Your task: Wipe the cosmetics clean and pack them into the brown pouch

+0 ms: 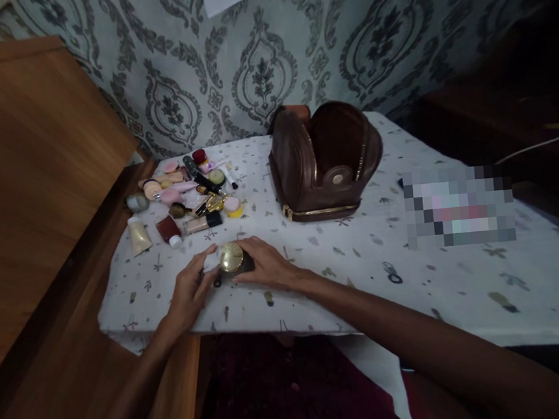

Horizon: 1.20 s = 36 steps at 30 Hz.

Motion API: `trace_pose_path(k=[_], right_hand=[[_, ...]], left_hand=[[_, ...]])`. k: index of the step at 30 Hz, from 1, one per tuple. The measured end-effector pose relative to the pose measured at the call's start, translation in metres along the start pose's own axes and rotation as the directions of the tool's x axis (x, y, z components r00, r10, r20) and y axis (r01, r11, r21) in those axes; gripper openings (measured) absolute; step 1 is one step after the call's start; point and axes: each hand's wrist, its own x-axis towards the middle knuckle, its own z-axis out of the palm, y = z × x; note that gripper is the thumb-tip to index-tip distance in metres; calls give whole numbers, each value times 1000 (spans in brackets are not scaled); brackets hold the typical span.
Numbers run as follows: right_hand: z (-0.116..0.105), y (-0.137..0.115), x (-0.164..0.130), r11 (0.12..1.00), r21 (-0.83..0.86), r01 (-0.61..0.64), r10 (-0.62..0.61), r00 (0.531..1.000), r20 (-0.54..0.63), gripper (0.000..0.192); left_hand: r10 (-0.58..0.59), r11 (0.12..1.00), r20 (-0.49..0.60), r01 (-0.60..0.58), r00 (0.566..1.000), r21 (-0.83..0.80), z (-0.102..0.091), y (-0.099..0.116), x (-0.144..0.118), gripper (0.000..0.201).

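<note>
My right hand (267, 263) is closed around the side of a dark jar with a shiny gold lid (231, 257), near the table's front edge. Pinched in my left hand (188, 288) is a small whitish thing (211, 262), held against the left side of the jar; its kind is not clear. A brown cosmetic bag (292, 163) stands open behind and to the right of my hands, its zipped flap folded down. Beyond my left hand lie a cream-coloured tube (139, 236), a dark red bottle with a white cap (168, 230) and a foundation bottle with a black cap (203, 223).
Farther back on the left are several cosmetics, among them a yellow-and-pink jar (233, 206), a red-lidded jar (199, 156) and a black brush or pencil-like item (203, 179). A wooden panel (38, 191) rises at the left. A blurred-out item (460, 207) lies right on the patterned tablecloth (317, 304).
</note>
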Motion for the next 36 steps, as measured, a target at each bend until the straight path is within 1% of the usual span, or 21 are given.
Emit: trace_pose_path(k=[2,3,5,7,10,13,16,19,22,25,27,28,30,31,33,35,36], right_hand=[[1,3,-1,1000,-5,-5,5,1000,13,72],[2,4,-2,1000,-10,-12,12,1000,21,77],[4,8,-3,999,-12,-30,30,999,27,89],[6,10,-3,999,6,-50,50,999,19,104],[9,12,-2,996,50,-77,77,997,8,122],[11,14,-2,993,70,-95,96,995,-7,128],[12,14,-4,991,88,-98,103,994,-49,129],[11,12,-6,989,118,-93,101,993,-64,127],[9,11,-7,988,137,-71,78,996,-49,126],[7,11,-6,990,126,-66,69,997,-22,118],[6,10,-5,990,115,-82,83,997,-5,111],[6,9,-4,990,109,-89,90,996,-2,109],[4,6,-3,992,86,-94,94,996,4,105],[3,4,-2,993,70,-92,92,996,4,101],[1,1,-2,996,47,-72,72,997,3,86],[-1,-1,-1,998,48,-40,40,999,3,70],[-1,-2,-1,998,52,-26,25,1000,3,65]], left_hand=[[-133,990,-2,133,991,-37,2,1,6,42],[-170,984,5,170,985,-47,3,3,10,41],[-193,980,24,194,981,-38,2,7,22,37],[-173,985,50,173,984,8,0,12,35,34],[-101,988,135,83,986,131,-2,20,54,33],[5,967,259,-70,966,243,1,31,67,30],[106,917,385,-240,917,318,5,42,71,27],[157,852,472,-361,868,380,5,50,68,24],[237,791,525,-476,818,384,2,51,60,16],[332,734,552,-577,765,358,-1,46,47,21],[392,705,546,-623,741,340,-2,40,36,27],[420,694,530,-637,737,336,-2,36,31,30],[477,682,465,-648,746,340,-1,27,19,34],[504,685,411,-641,760,346,0,22,13,36],[529,723,261,-590,808,361,2,13,2,41],[486,799,117,-494,866,342,6,6,-7,48],[436,844,60,-431,898,320,8,4,-11,52]])
